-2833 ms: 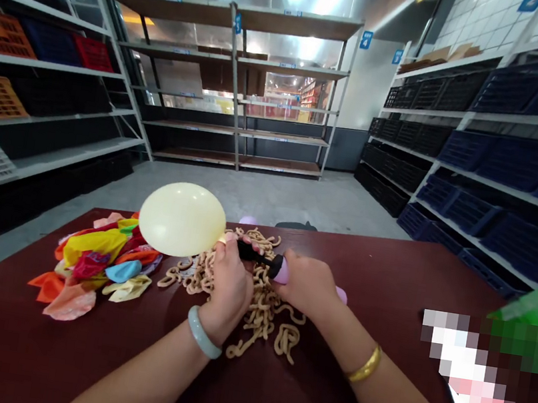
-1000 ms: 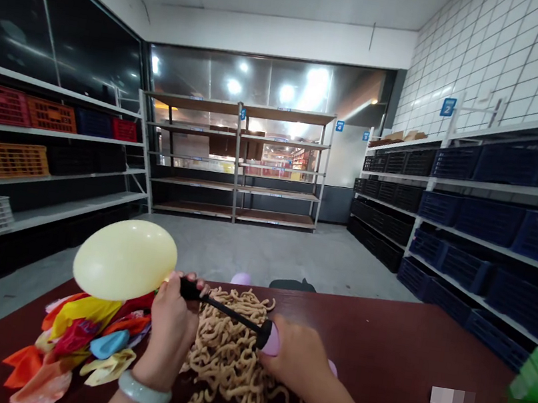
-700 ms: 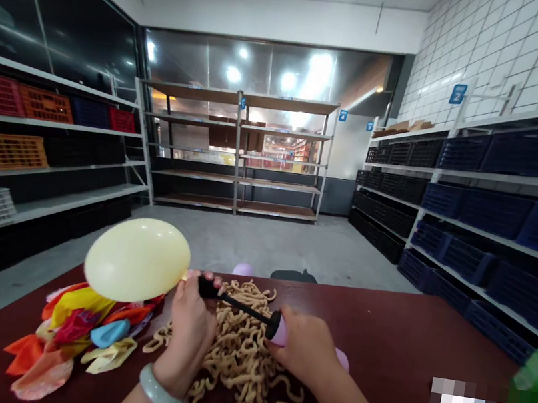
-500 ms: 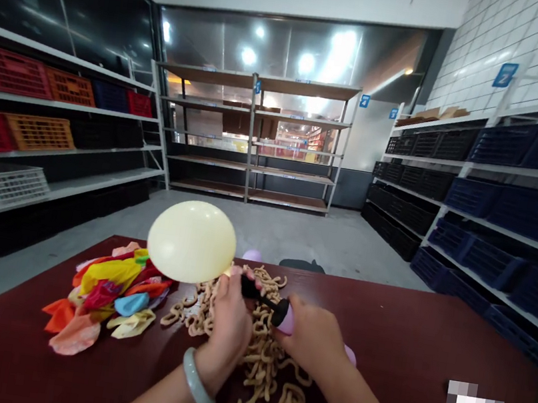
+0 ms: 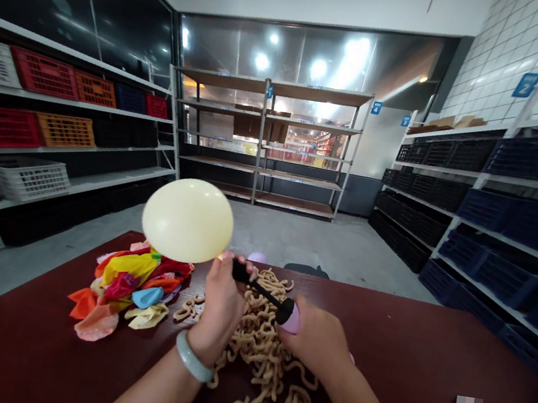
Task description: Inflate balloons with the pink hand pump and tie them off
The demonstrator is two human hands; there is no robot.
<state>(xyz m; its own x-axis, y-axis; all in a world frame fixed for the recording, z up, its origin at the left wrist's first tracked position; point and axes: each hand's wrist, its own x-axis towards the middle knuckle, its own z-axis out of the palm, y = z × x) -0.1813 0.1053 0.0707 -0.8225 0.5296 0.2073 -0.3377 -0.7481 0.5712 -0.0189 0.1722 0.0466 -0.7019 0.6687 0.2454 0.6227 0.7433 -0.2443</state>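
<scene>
A pale yellow, inflated balloon [image 5: 188, 220] sits at the black nozzle end of a hand balloon pump [image 5: 265, 292]. My left hand [image 5: 223, 299] is closed around the balloon's neck and that black end. Wrapped round the pump's light purple part is my right hand [image 5: 316, 338], to the right and nearer me. Between the hands a length of thin black rod shows. Beneath them lies a heap of tan, curly, worm-like pieces [image 5: 261, 355]. Left of the hands is a pile of limp, uninflated balloons [image 5: 130, 272] in several colours.
Everything rests on a dark red table [image 5: 402, 356]. Beyond its far edge a light purple round thing [image 5: 257, 257] partly shows. Shelves with red and orange crates [image 5: 45, 72] stand left, a bare-looking rack [image 5: 258, 173] at the back, and dark crates [image 5: 482, 260] right.
My left hand and the balloon have moved up and left, away from my right hand. More of the pump's rod shows between the hands. The view has shifted slightly left.
</scene>
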